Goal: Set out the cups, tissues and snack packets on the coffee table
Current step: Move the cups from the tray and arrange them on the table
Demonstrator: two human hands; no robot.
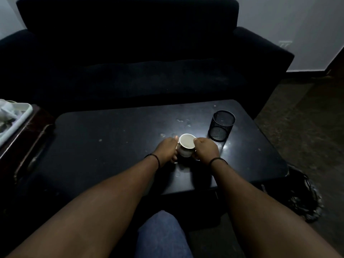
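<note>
while the room is dim and much of it reads only as dark shapes, the layout runs clearly enough from left to right: a white tray [17, 120] with crumpled pale contents sits on a dark wooden side table [28, 144] at the far left, likely where the tissues or packets wait, though i cannot tell what is in it. next comes the black coffee table [111, 146], its top speckled with pale marks. near its middle the left hand [168, 150] curls its fingers against one side of a white ceramic cup [186, 145], and the right hand [205, 149] wraps the other side, thumb near the rim, so both hold the one cup, which is upright and appears to rest on or just above the tabletop. just beside the right hand, further right, stands a black mesh pen holder [221, 128], close to the cup but apart from it. the step in hand looks to be setting this cup down; to do it well, keep it level, lower it flat, let go with both hands evenly, and draw the right hand back without knocking the mesh holder. a dark sofa [130, 53] sits behind.
</note>
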